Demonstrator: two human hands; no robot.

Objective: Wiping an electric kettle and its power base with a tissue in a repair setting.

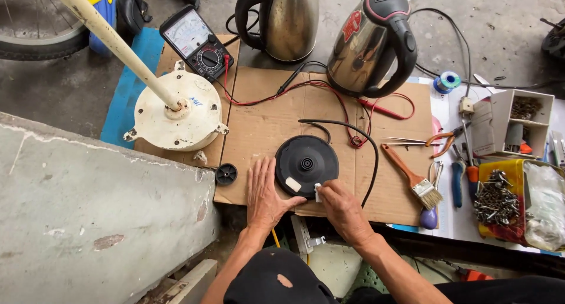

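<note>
A round black kettle base lies on a sheet of cardboard, with its black cord looping to the right. My left hand lies flat on the cardboard, fingers touching the base's left edge. My right hand pinches a small white piece against the base's lower rim. A pale patch shows on the base near it.
Two steel kettles stand at the back. An analog multimeter with red and black leads, a cream fan motor housing, a small black knob, a brush, pliers, tweezers, solder and a box of screws surround the work.
</note>
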